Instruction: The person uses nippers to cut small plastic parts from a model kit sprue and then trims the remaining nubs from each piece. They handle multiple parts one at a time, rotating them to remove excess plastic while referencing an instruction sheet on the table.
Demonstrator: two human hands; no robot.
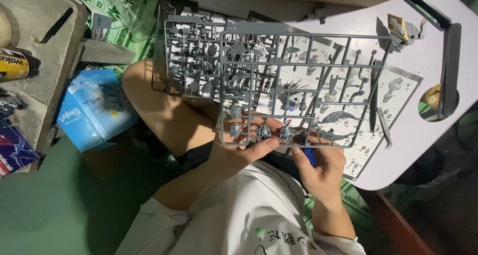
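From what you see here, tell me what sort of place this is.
Probably a home hobby corner. The left hand holds grey model-kit part frames over an instruction sheet on a low white table; the right hand grips a blue-handled tool.

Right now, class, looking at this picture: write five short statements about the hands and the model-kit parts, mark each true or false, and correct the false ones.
1. The left hand holds a grey plastic parts frame. True.
2. The right hand is empty. False: it grips a blue-handled tool.
3. A printed instruction sheet lies on the white table. True.
4. The parts frame is bright red. False: it is grey.
5. A blue plastic pouch lies on the table. False: it lies on the floor beside the person's knee.
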